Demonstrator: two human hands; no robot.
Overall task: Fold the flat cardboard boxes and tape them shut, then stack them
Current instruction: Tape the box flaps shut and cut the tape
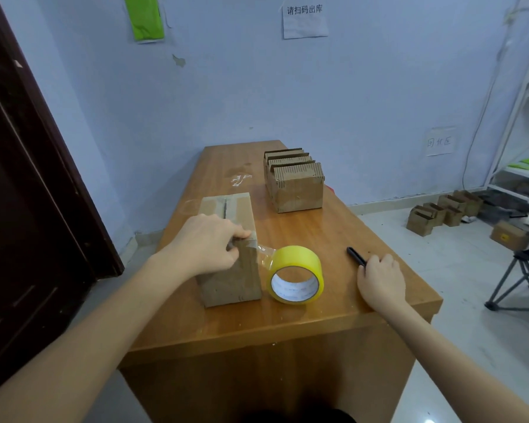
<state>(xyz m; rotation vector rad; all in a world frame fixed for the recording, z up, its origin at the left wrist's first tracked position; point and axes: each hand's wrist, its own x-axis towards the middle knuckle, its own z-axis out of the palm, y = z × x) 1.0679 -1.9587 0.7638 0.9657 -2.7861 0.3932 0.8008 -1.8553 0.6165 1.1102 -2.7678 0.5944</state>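
A folded cardboard box (226,270) stands on the wooden table (303,236), its top seam covered with clear tape. My left hand (209,242) lies over the box's near top edge, fingers curled round the corner and pressing the tape down. A strip of tape runs from that corner to a yellow tape roll (295,274) standing on edge just right of the box. My right hand (379,277) rests on the table at the right, fingers curled round the end of a black cutter (355,255).
A bundle of flat cardboard boxes (293,181) stands on edge at the far middle of the table. More boxes (440,212) sit on the floor at right, near a folding chair (522,270) and a white shelf (519,123). A dark door (28,178) is at left.
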